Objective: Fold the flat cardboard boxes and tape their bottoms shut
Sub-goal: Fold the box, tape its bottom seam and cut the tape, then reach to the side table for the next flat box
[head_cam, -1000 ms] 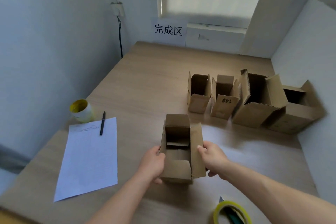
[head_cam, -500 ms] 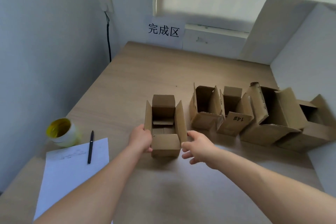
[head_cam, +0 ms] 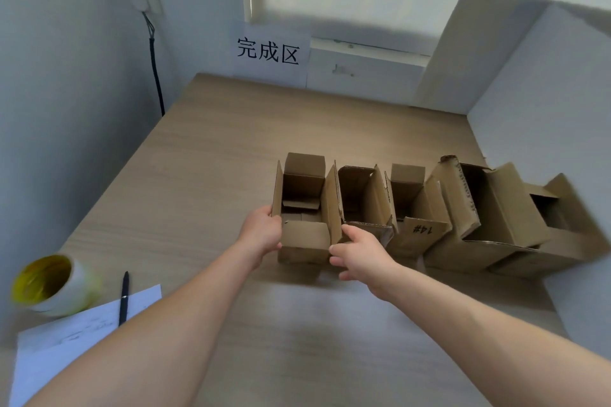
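Observation:
A small open-topped cardboard box (head_cam: 304,241) stands upright on the wooden table (head_cam: 205,168), at the left end of a row of folded boxes and pressed against its neighbour (head_cam: 363,201). My left hand (head_cam: 263,231) grips the box's left wall near the front corner. My right hand (head_cam: 358,253) hovers at the box's right front corner with relaxed fingers, the thumb near the right flap, holding nothing. Further right stand a box marked "14#" (head_cam: 420,235), a larger box (head_cam: 479,225) and another one (head_cam: 555,231) against the right wall.
A yellow-cored roll (head_cam: 49,284) sits at the table's left edge, beside a black pen (head_cam: 124,297) lying on a white sheet of paper (head_cam: 76,340). A sign with characters (head_cam: 269,53) hangs on the back wall. White panels close off the right side.
The small box moved away from me and to the right, ending against the row of boxes. My right hand let go of its right side; my left hand kept its hold.

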Available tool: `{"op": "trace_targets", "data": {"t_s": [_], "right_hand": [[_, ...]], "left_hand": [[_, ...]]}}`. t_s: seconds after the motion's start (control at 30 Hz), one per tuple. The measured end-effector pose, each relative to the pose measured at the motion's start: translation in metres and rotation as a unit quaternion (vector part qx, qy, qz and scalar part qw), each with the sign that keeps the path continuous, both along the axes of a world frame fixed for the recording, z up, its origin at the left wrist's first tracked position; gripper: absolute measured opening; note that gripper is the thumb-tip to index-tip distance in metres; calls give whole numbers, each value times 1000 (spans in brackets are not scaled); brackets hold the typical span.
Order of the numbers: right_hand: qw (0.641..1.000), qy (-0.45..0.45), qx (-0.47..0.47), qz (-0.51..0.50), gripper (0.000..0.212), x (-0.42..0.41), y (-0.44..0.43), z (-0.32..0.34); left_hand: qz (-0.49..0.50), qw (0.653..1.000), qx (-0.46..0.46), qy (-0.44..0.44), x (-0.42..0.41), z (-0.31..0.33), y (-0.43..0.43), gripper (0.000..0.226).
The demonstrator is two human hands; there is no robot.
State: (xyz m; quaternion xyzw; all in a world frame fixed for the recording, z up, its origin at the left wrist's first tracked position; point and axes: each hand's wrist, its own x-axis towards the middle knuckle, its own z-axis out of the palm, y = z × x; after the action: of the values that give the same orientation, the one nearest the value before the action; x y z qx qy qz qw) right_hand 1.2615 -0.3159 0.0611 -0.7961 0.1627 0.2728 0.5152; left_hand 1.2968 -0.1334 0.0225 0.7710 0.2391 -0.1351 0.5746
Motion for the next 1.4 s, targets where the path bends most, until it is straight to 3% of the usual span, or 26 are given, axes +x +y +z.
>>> {"op": "trace_targets", "data": {"t_s": [0.2, 0.47, 0.97, 1.23, 1.4], "right_hand": [[1000, -4, -19, 18, 70, 0, -14, 7], [995, -93, -24, 25, 59, -25, -34, 57], [952, -302, 17, 52, 49, -178, -80, 223], [918, -392, 60, -17, 43, -239, -79, 314], [906, -422, 2, -32, 34, -274, -55, 348]], "left_hand": [[-27, 995, 96, -17, -3, 3, 7, 61], [-89, 967, 226, -79, -54, 59, 1, 54], [-75, 907, 372, -182, -279, 245, -49, 54], [-74, 868, 424, -248, -350, 346, -66, 56], [-74, 846, 450, -275, -397, 400, -51, 57]]}}
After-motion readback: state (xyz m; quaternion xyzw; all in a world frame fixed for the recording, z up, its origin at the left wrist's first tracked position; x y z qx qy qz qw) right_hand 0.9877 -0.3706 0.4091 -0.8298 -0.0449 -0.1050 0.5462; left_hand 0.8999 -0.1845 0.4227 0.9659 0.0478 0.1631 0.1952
